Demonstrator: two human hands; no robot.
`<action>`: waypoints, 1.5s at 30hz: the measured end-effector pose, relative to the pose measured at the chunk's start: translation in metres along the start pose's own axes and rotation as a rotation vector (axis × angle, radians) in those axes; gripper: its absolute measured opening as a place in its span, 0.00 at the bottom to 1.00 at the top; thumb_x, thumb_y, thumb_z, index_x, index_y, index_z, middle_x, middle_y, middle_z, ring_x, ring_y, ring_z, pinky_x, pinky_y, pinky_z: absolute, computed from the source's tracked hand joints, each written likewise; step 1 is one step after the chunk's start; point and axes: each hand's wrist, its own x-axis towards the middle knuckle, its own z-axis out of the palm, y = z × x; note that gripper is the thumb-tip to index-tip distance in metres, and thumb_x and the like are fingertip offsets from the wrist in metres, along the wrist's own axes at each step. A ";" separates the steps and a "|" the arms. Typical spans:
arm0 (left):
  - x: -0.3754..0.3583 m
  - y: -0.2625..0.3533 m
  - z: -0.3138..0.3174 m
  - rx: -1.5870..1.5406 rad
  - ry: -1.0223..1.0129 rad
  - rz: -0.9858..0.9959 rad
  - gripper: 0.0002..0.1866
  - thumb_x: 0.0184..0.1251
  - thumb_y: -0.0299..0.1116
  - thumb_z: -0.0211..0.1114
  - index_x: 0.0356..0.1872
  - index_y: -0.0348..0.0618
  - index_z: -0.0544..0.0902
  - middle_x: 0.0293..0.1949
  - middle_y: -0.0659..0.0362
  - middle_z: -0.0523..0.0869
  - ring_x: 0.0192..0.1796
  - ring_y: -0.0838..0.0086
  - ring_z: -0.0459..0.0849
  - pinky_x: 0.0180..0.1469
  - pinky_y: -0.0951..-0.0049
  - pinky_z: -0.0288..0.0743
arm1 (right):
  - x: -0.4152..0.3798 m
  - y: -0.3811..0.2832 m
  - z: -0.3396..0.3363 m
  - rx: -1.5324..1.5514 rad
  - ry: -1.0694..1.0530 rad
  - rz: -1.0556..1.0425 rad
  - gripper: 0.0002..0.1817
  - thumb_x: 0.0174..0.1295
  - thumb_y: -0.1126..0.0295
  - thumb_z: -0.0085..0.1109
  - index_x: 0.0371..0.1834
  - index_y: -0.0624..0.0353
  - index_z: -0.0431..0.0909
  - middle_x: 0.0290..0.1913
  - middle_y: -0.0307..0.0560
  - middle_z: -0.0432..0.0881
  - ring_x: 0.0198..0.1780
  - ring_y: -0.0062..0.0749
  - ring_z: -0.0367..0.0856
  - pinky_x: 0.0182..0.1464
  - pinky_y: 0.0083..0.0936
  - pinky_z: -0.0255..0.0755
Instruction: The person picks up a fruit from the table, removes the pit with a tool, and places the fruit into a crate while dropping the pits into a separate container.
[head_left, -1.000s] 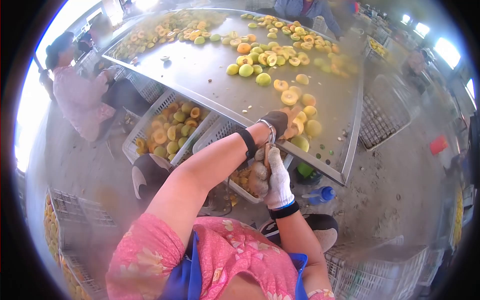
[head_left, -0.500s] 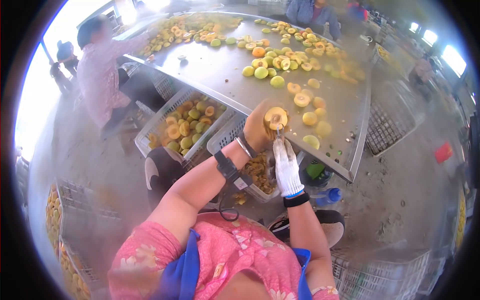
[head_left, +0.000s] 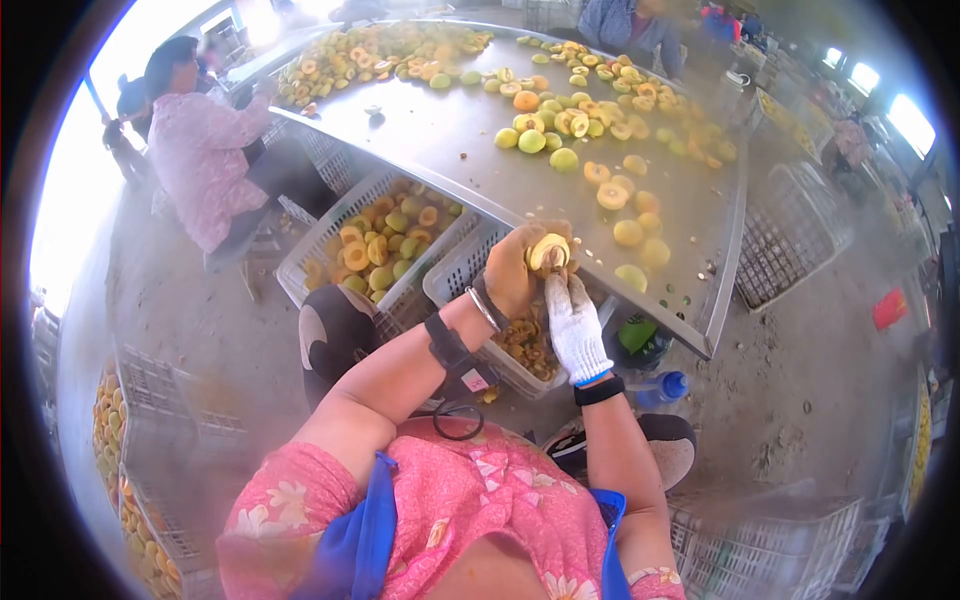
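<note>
My left hand is closed around a halved apricot, cut side up, at the near edge of the metal table. My right hand, in a white knitted glove with soiled fingertips, is closed just below the fruit, its fingertips against it. A small metal tool in the right fingers showed a moment ago; now the fruit and fingers mostly hide it. Below both hands stands a crate with brownish fruit scraps. More halved apricots lie on the table beyond my hands.
A crate of apricot halves stands left under the table edge. A person in a pink top sits at the far left of the table. A blue bottle is on the floor to the right, near stacked crates.
The fruit has tipped in my left hand, and my right fingertips have moved up against it, covering the metal tool. The view has shifted slightly.
</note>
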 end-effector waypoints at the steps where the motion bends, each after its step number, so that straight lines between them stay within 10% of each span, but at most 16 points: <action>1: 0.000 -0.001 -0.001 -0.001 0.002 0.001 0.19 0.72 0.34 0.49 0.54 0.31 0.78 0.49 0.46 0.83 0.53 0.59 0.83 0.58 0.54 0.81 | -0.001 -0.002 -0.001 -0.065 -0.003 -0.005 0.23 0.77 0.58 0.51 0.62 0.67 0.74 0.49 0.48 0.82 0.51 0.28 0.77 0.56 0.25 0.70; 12: -0.012 -0.002 0.005 0.315 0.143 0.212 0.16 0.76 0.35 0.47 0.48 0.34 0.80 0.43 0.52 0.86 0.43 0.66 0.86 0.48 0.65 0.84 | -0.003 0.002 0.007 -0.127 -0.122 0.017 0.24 0.77 0.56 0.49 0.64 0.66 0.73 0.51 0.54 0.83 0.53 0.34 0.79 0.58 0.28 0.71; 17: -0.013 0.019 0.010 0.327 0.125 0.043 0.26 0.81 0.51 0.50 0.41 0.35 0.83 0.37 0.51 0.87 0.40 0.67 0.87 0.43 0.65 0.86 | -0.015 -0.020 0.009 -0.015 -0.165 0.153 0.24 0.78 0.58 0.48 0.67 0.65 0.71 0.53 0.54 0.82 0.56 0.34 0.78 0.60 0.29 0.70; 20: -0.009 0.002 -0.003 0.546 0.106 0.368 0.26 0.79 0.51 0.55 0.36 0.34 0.85 0.34 0.54 0.88 0.33 0.75 0.85 0.35 0.72 0.81 | -0.010 0.004 0.010 0.054 -0.203 -0.031 0.18 0.77 0.51 0.51 0.52 0.55 0.75 0.26 0.34 0.74 0.23 0.16 0.70 0.23 0.19 0.63; 23: -0.012 0.015 -0.007 0.635 0.058 0.237 0.27 0.79 0.51 0.56 0.31 0.35 0.85 0.29 0.53 0.87 0.29 0.73 0.85 0.32 0.72 0.79 | -0.008 0.015 0.024 0.036 -0.140 -0.074 0.14 0.77 0.53 0.52 0.48 0.51 0.76 0.26 0.33 0.73 0.24 0.16 0.69 0.24 0.19 0.62; 25: -0.012 0.028 -0.010 0.577 -0.002 0.023 0.28 0.78 0.52 0.57 0.28 0.35 0.85 0.27 0.52 0.87 0.27 0.72 0.85 0.32 0.71 0.80 | -0.015 0.001 0.011 0.089 -0.310 0.324 0.18 0.77 0.53 0.52 0.53 0.56 0.78 0.35 0.35 0.80 0.35 0.17 0.75 0.36 0.19 0.70; 27: -0.013 0.036 -0.019 0.461 -0.101 -0.144 0.29 0.77 0.53 0.58 0.25 0.36 0.85 0.25 0.52 0.87 0.26 0.72 0.85 0.33 0.70 0.79 | -0.019 -0.020 0.011 0.180 -0.371 0.404 0.15 0.75 0.50 0.55 0.46 0.50 0.77 0.25 0.30 0.72 0.20 0.15 0.66 0.20 0.16 0.57; 32: -0.017 0.035 -0.028 1.015 -0.107 0.038 0.29 0.76 0.52 0.59 0.23 0.36 0.87 0.26 0.53 0.89 0.28 0.73 0.86 0.33 0.71 0.79 | -0.020 -0.001 0.020 0.423 -0.415 0.590 0.17 0.74 0.46 0.54 0.43 0.47 0.76 0.22 0.30 0.69 0.14 0.16 0.61 0.15 0.17 0.52; 45: -0.024 0.036 -0.035 -0.101 0.088 -0.043 0.22 0.79 0.54 0.54 0.30 0.47 0.76 0.33 0.56 0.81 0.38 0.63 0.82 0.36 0.64 0.81 | -0.008 0.020 0.030 1.222 -0.803 0.852 0.22 0.75 0.42 0.48 0.44 0.51 0.74 0.19 0.30 0.64 0.09 0.16 0.53 0.10 0.18 0.48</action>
